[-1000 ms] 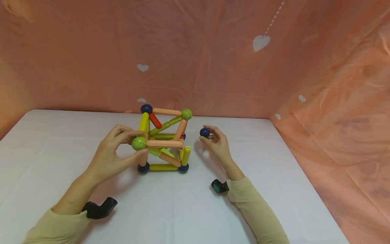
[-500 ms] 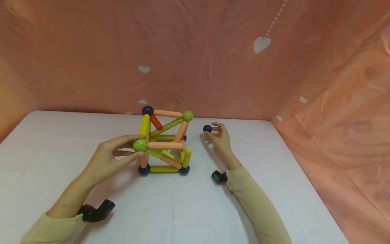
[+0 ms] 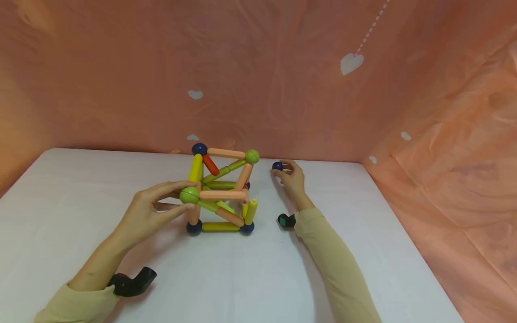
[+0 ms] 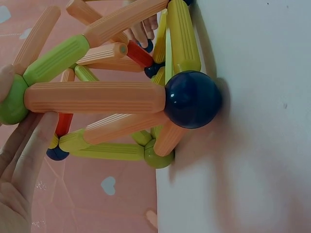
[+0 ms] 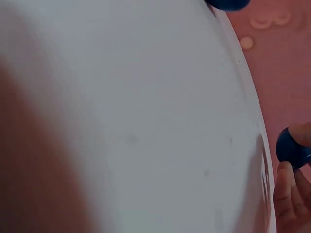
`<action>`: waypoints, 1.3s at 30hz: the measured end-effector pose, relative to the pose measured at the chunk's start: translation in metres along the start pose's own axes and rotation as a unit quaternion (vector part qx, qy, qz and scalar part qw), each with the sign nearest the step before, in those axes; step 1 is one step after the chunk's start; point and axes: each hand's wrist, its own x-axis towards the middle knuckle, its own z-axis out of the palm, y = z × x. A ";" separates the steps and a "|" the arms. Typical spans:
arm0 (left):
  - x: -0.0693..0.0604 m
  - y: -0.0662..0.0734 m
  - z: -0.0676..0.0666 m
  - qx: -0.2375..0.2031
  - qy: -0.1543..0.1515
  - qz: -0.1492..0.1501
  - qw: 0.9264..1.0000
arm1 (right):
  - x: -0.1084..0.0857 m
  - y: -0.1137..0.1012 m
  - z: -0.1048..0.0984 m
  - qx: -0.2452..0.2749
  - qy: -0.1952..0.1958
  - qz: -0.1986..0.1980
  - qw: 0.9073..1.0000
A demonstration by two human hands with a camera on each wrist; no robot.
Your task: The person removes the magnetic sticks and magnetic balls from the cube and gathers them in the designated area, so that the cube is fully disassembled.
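Observation:
A frame of ribbed toy rods and balls (image 3: pixel 222 194) stands on the white table, in peach, yellow, green and red. My left hand (image 3: pixel 149 213) pinches the green ball (image 3: pixel 189 195) at its upper near-left corner, thumb below and fingers above. Up close in the left wrist view are a peach rod (image 4: pixel 97 97) and the dark blue ball (image 4: pixel 193 99) at its lower end. Farther back, to the right of the frame, my right hand (image 3: pixel 294 180) holds a loose dark blue ball (image 3: pixel 277 166) between thumb and fingertips, apart from the frame.
The white table (image 3: pixel 355 251) ends at a pink cloth backdrop (image 3: pixel 258 80) with white hearts, which also hangs along the right side. Black wrist devices show at the left sleeve (image 3: pixel 76 305) and the right sleeve (image 3: pixel 331 251).
My right hand has moved away from me and slightly right with the blue ball. The left hand stays at the green ball, its fingers a little straighter. The whole view has shifted slightly.

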 end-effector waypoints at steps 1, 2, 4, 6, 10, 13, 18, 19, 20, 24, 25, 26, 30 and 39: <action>0.000 0.000 0.001 -0.001 0.000 0.001 1.000 | 0.002 0.000 0.000 -0.004 0.002 0.002 1.000; 0.000 0.000 0.001 -0.002 0.001 0.001 1.000 | 0.004 0.001 0.001 -0.008 0.005 0.003 1.000; 0.000 -0.001 0.002 -0.003 0.003 0.002 1.000 | 0.006 0.001 0.001 -0.019 0.009 0.007 1.000; 0.001 -0.001 0.003 -0.005 0.003 0.003 1.000 | 0.008 0.002 0.001 -0.037 0.013 0.008 0.999; 0.001 0.000 0.003 -0.011 0.000 -0.003 1.000 | 0.009 0.003 0.001 -0.058 0.016 0.019 0.998; 0.002 0.000 0.002 -0.013 0.000 -0.005 1.000 | 0.009 0.002 0.001 -0.054 0.013 0.028 0.998; 0.004 0.000 0.001 -0.012 0.001 0.000 1.000 | 0.008 0.000 -0.004 -0.032 0.002 0.048 0.998; 0.004 0.000 0.001 -0.012 0.000 0.000 1.000 | 0.007 -0.001 -0.006 -0.030 -0.001 0.051 0.998; 0.005 -0.001 0.001 -0.010 0.000 -0.002 1.000 | 0.006 0.000 -0.007 -0.025 -0.005 0.055 0.998; 0.007 -0.002 0.000 0.001 -0.002 -0.009 1.000 | -0.001 -0.002 -0.016 -0.021 -0.021 0.047 0.998; 0.007 -0.003 0.000 0.005 -0.001 -0.010 1.000 | -0.003 -0.003 -0.018 -0.020 -0.024 0.041 0.999; 0.007 -0.003 0.000 0.008 -0.001 -0.012 1.000 | -0.007 -0.004 -0.021 -0.021 -0.026 0.034 0.999; 0.008 -0.005 -0.001 0.009 -0.001 -0.020 1.000 | -0.023 -0.011 -0.028 -0.020 -0.030 -0.006 0.999; 0.009 -0.005 -0.004 0.018 -0.009 -0.025 0.999 | -0.067 -0.023 -0.037 0.026 -0.082 -0.037 0.996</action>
